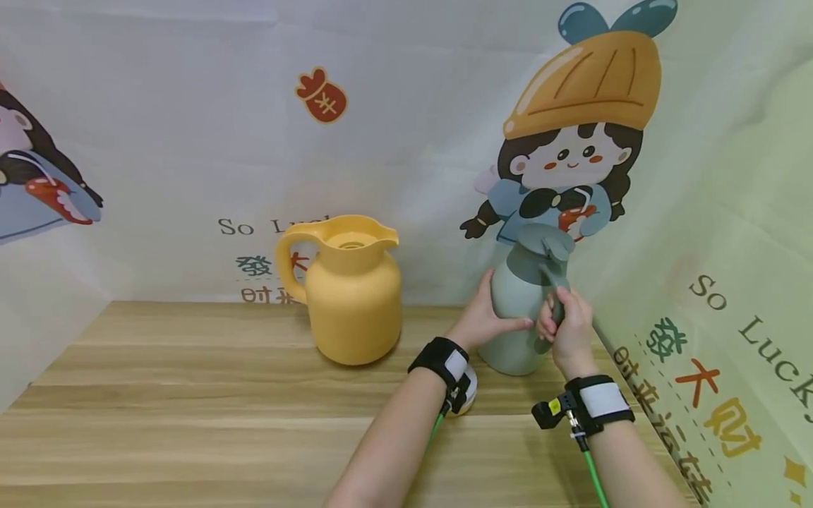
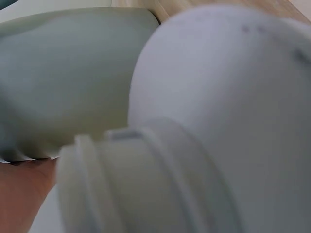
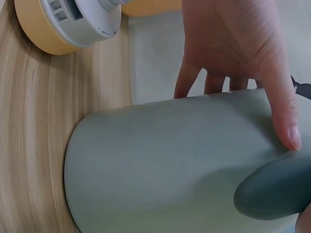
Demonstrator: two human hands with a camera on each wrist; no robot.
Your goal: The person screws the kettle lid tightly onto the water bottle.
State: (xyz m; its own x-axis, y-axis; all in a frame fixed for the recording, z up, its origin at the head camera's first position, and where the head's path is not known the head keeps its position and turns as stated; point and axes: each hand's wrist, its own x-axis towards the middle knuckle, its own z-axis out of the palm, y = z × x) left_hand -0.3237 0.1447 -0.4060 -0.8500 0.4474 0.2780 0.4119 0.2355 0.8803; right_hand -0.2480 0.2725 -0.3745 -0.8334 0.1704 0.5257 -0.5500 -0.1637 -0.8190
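A grey-green thermos jug [image 1: 516, 300] with a lid stands upright on the wooden table at the right. My left hand [image 1: 485, 321] holds its body from the left side, thumb across the front and the other fingers reaching behind. With curled fingers, my right hand [image 1: 568, 328] grips the jug's darker handle [image 3: 272, 189]. Below my left wrist sits a stopper [image 3: 73, 19] with a white upper part and yellow base, mostly covered by the wrist in the head view. Its pale upper part [image 2: 257, 97] fills much of the left wrist view, blurred, beside the jug.
A yellow jug [image 1: 356, 303] with an open top stands left of centre, its handle facing left. A printed backdrop [image 1: 413, 106] hangs behind the wooden table [image 1: 190, 416] and along its right side. Green cables [image 1: 595, 480] run back from both wrist cameras.
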